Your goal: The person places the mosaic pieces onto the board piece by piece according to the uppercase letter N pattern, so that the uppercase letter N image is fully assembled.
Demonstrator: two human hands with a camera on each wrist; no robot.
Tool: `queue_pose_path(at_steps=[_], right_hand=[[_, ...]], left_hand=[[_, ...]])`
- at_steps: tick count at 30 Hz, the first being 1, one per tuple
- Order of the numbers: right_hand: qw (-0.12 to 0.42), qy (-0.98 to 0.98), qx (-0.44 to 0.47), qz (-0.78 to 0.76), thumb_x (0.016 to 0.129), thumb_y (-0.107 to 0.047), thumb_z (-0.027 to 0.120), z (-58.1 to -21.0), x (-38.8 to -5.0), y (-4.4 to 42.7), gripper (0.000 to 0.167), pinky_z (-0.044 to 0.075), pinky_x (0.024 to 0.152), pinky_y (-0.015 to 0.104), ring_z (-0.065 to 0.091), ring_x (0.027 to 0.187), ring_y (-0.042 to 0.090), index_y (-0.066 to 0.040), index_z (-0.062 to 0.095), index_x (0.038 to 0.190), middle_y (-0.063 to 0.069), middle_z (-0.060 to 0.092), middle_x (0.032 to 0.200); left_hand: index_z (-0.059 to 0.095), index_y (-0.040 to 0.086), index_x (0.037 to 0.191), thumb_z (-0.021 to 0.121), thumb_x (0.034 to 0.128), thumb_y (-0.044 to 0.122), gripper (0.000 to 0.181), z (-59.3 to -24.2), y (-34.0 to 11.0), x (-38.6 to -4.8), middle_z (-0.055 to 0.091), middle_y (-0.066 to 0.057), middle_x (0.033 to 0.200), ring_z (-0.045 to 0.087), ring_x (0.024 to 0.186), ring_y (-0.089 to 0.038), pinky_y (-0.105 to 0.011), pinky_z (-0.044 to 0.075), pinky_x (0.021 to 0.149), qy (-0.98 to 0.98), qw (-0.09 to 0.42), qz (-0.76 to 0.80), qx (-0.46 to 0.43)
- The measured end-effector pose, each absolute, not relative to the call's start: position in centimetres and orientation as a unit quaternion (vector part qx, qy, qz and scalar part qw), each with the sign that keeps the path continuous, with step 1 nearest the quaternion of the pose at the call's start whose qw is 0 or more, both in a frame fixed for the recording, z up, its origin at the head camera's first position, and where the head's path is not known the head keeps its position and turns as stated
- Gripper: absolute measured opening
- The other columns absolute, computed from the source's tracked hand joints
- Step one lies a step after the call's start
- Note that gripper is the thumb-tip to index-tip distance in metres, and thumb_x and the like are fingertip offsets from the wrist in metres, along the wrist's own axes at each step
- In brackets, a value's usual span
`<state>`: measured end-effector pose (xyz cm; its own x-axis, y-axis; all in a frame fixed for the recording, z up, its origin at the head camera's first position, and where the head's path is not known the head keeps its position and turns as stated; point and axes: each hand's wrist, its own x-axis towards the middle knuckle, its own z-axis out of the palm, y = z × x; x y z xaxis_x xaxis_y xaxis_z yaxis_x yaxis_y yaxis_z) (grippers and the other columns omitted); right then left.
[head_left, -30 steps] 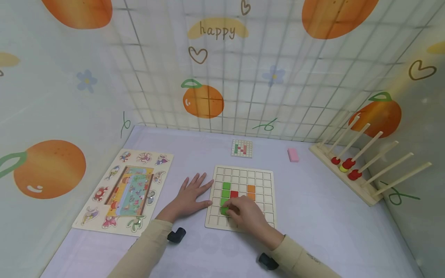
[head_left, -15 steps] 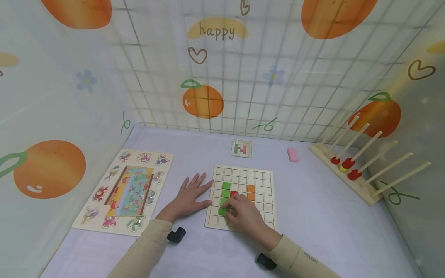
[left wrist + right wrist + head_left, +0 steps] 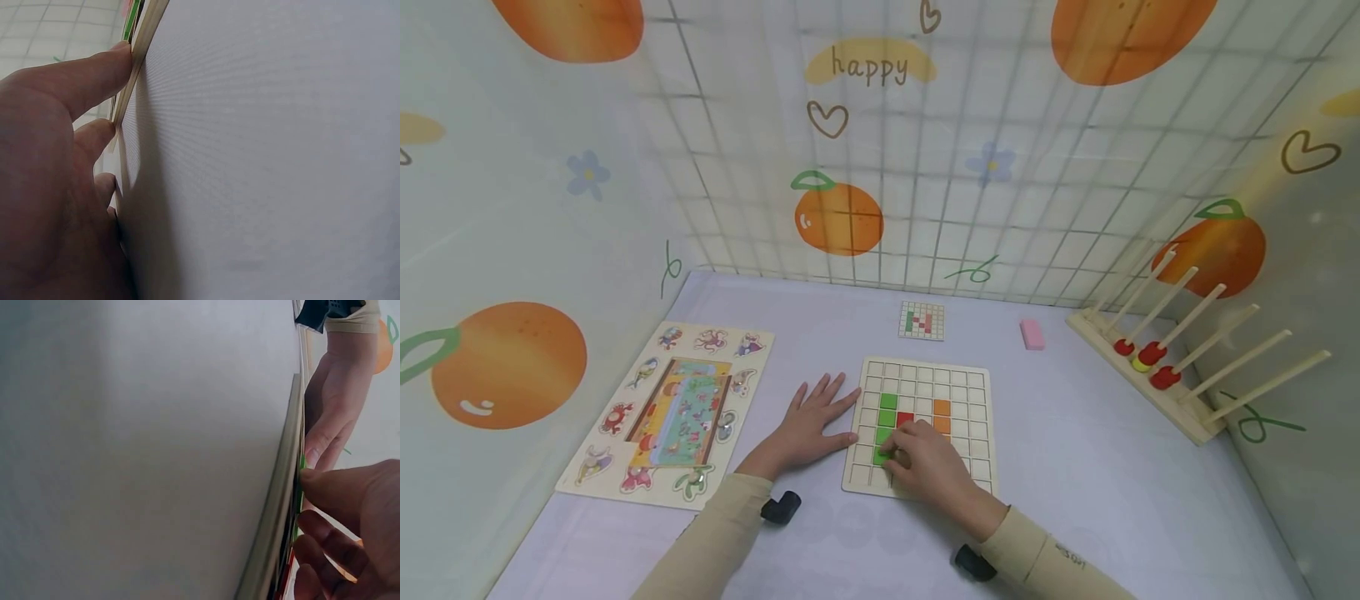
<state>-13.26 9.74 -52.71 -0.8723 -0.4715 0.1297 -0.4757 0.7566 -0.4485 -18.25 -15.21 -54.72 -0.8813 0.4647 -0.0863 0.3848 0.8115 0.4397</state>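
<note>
A wooden grid board (image 3: 968, 392) lies before me in the head view. Green tiles (image 3: 886, 417) form a column on its left part, with a red tile (image 3: 905, 418) beside them and orange tiles (image 3: 942, 407) further right. My right hand (image 3: 936, 471) pinches the lowest green tile (image 3: 877, 457) with thumb and fingers, covering part of the grid. My left hand (image 3: 808, 429) lies flat on the table, fingers spread. In the left wrist view its thumb (image 3: 103, 75) touches the board's edge (image 3: 145, 31).
A small pattern card (image 3: 922, 321) and a pink block (image 3: 1032, 334) lie behind the board. On the left is a sea-animal puzzle board (image 3: 737, 417). A wooden peg stand (image 3: 1191, 417) with red and yellow beads stands at the right, near the fabric walls.
The right hand first shifted slightly left with the lowest green tile. That tile now sits closer in line with the column above it. The left hand has stayed put.
</note>
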Motion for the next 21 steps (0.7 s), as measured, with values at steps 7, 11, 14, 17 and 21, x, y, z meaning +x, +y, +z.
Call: queue_pose_path(at_steps=[7, 11, 14, 17, 21], right_hand=[[0.017, -0.935, 0.264, 0.237, 0.086, -0.024, 0.083, -52.7, -13.3, 9.7, 0.010, 0.055, 0.081, 0.030, 0.057, 0.090, 0.010, -0.022, 0.078, 0.095, -0.009, 0.069, 0.102], [0.020, -0.933, 0.266, 0.240, 0.086, -0.024, 0.083, -52.7, -13.3, 9.7, 0.011, 0.055, 0.079, 0.030, 0.057, 0.089, 0.010, -0.022, 0.078, 0.096, -0.010, 0.069, 0.100], [0.018, -0.934, 0.258, 0.247, 0.088, -0.025, 0.081, -52.5, -13.3, 10.0, 0.010, 0.054, 0.080, 0.029, 0.057, 0.091, 0.009, -0.023, 0.078, 0.097, -0.011, 0.070, 0.100], [0.018, -0.934, 0.242, 0.261, 0.090, -0.023, 0.079, -52.1, -13.3, 10.4, 0.009, 0.054, 0.079, 0.029, 0.057, 0.092, 0.009, -0.024, 0.079, 0.098, -0.013, 0.069, 0.098], [0.028, -0.936, 0.218, 0.275, 0.091, -0.022, 0.078, -51.5, -13.3, 11.5, 0.008, 0.052, 0.076, 0.028, 0.054, 0.088, 0.008, -0.023, 0.078, 0.099, -0.013, 0.065, 0.095]], left_hand=[[0.032, 0.027, 0.161, 0.058, 0.0969, 0.059, 0.076, -54.6, -15.3, -18.3, 0.013, -0.007, 0.170, 0.002, 0.157, -0.030, -0.057, -0.004, 0.125, 0.947, 0.098, 0.208, 0.225], [0.032, 0.027, 0.161, 0.059, 0.0970, 0.059, 0.076, -54.5, -15.3, -18.2, 0.013, -0.007, 0.170, 0.002, 0.157, -0.030, -0.057, -0.004, 0.125, 0.946, 0.100, 0.209, 0.225], [0.033, 0.026, 0.161, 0.059, 0.0968, 0.058, 0.076, -54.4, -15.2, -18.2, 0.014, -0.007, 0.170, 0.003, 0.157, -0.031, -0.058, -0.003, 0.125, 0.946, 0.099, 0.212, 0.226], [0.034, 0.026, 0.161, 0.060, 0.0967, 0.057, 0.076, -54.3, -15.1, -18.1, 0.014, -0.008, 0.170, 0.004, 0.157, -0.031, -0.058, -0.003, 0.125, 0.945, 0.098, 0.215, 0.227], [0.034, 0.026, 0.161, 0.060, 0.0963, 0.057, 0.076, -54.3, -15.0, -18.2, 0.015, -0.008, 0.170, 0.004, 0.157, -0.032, -0.058, -0.003, 0.125, 0.945, 0.096, 0.215, 0.225]])
